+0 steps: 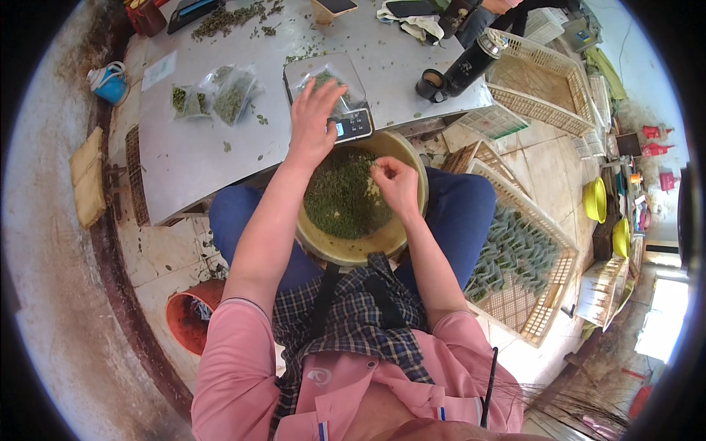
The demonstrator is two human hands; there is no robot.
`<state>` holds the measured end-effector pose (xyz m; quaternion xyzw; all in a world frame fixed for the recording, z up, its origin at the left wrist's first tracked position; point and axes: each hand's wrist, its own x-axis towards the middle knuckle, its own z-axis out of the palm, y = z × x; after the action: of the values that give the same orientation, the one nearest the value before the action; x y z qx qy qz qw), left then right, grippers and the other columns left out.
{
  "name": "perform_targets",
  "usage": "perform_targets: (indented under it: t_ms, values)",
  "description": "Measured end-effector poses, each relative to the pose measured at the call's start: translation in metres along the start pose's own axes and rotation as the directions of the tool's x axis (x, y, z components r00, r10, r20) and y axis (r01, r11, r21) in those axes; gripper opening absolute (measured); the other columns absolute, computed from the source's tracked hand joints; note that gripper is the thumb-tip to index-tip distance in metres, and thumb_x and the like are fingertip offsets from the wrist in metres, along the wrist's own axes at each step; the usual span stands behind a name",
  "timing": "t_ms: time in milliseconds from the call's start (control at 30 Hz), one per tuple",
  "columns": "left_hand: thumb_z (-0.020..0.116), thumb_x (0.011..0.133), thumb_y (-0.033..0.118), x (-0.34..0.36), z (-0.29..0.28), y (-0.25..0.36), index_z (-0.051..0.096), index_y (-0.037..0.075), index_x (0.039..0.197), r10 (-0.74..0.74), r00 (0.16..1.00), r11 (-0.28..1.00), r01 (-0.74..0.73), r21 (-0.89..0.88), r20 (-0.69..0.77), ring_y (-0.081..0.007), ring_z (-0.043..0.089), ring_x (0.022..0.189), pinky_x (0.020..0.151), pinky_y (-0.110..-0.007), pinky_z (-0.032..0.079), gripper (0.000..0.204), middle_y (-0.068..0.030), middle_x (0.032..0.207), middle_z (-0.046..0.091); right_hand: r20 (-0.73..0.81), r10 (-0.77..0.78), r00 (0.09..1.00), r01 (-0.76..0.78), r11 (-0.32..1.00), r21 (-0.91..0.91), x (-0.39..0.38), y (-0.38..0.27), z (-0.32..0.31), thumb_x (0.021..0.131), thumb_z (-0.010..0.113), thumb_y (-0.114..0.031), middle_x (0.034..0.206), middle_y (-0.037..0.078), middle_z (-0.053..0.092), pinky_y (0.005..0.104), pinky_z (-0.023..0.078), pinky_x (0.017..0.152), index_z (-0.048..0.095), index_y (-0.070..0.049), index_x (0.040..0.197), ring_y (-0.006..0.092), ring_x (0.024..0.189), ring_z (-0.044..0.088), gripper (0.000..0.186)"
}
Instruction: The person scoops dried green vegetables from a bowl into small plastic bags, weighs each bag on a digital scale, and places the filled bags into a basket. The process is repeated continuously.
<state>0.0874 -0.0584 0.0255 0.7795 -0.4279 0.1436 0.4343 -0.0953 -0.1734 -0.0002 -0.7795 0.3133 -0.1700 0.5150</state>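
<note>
My left hand (315, 121) is over a flat digital scale (356, 126), its fingers stretched out and apart above a clear plastic bag (351, 90) with green leafy bits in it. Whether the fingertips touch the bag, I cannot tell. Between my knees stands a yellowish round basin (416, 220) holding a heap of small, dark green dried leaf pieces (340, 197). Over the right side of this heap is my right hand (396, 182), thumb and fingers pinched together. Anything between those fingertips is hidden or too small to make out.
Filled clear bags (234, 97) lie on the metal table (184, 158), with loose leaves (229, 20) farther back. A black flask (471, 67) and its cup (432, 85) stand right. A crate (540, 312) of filled bags is beside my right leg; a red bucket (193, 317) is left.
</note>
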Motion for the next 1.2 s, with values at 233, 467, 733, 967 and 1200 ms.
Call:
perform_targets:
  t_ms: [233,467,733,967,1200]
  values:
    - [0.055,0.070,-0.008,-0.017,-0.036,-0.008,0.052,0.011,0.128,-0.255,0.959,0.956,0.232,-0.177,-0.120,-0.0348,0.039,0.131,0.111,-0.043,0.031,0.061,-0.0125,0.132,0.052,-0.078,-0.229,0.970,0.199,0.940,-0.279,-0.011,0.024,0.000,0.075,0.069,-0.002,0.084,0.009,0.062,0.0317,0.049,0.067,0.069,-0.004,0.099,0.0207,0.073,0.059,0.024]
    - [0.054,0.078,-0.004,-0.021,-0.058,-0.017,0.054,0.010,0.130,-0.462,0.874,0.857,0.397,-0.328,-0.149,-0.0208,0.048,0.126,0.103,-0.037,0.040,0.054,-0.0082,0.132,0.054,-0.225,-0.472,0.852,0.416,0.873,-0.255,0.018,-0.015,0.018,0.075,0.066,0.002,0.083,0.008,0.059,0.0345,0.047,0.073,0.072,-0.006,0.090,0.0251,0.082,0.057,0.018]
    - [0.063,0.080,0.003,-0.020,-0.047,-0.020,0.055,0.010,0.128,-0.519,0.849,0.802,0.445,-0.400,-0.096,-0.0216,0.051,0.123,0.100,-0.037,0.042,0.049,-0.0089,0.131,0.055,-0.039,-0.762,0.647,0.615,0.551,-0.565,0.072,-0.057,0.045,0.068,0.072,-0.007,0.084,0.004,0.057,0.0361,0.047,0.069,0.071,-0.012,0.082,0.0248,0.083,0.055,0.015]
    - [0.076,0.073,0.010,-0.012,-0.035,-0.003,0.052,0.008,0.130,-0.188,0.976,0.973,0.171,-0.154,-0.110,-0.0281,0.051,0.122,0.101,-0.038,0.042,0.062,-0.0145,0.129,0.055,0.210,-0.882,0.421,0.832,0.284,-0.477,0.080,-0.145,0.006,0.068,0.069,-0.012,0.078,-0.001,0.065,0.0343,0.049,0.070,0.072,-0.016,0.080,0.0203,0.085,0.059,0.012]
    - [0.068,0.084,0.015,-0.028,-0.030,0.030,0.051,0.001,0.129,-0.329,0.824,0.728,0.532,-0.432,0.462,-0.0143,0.058,0.102,0.091,-0.031,0.045,0.051,-0.0087,0.114,0.063,0.487,-0.594,0.640,0.767,0.535,-0.355,0.044,-0.178,-0.040,0.072,0.071,-0.007,0.087,0.004,0.070,0.0367,0.053,0.074,0.059,-0.016,0.122,0.0262,0.083,0.064,0.052]
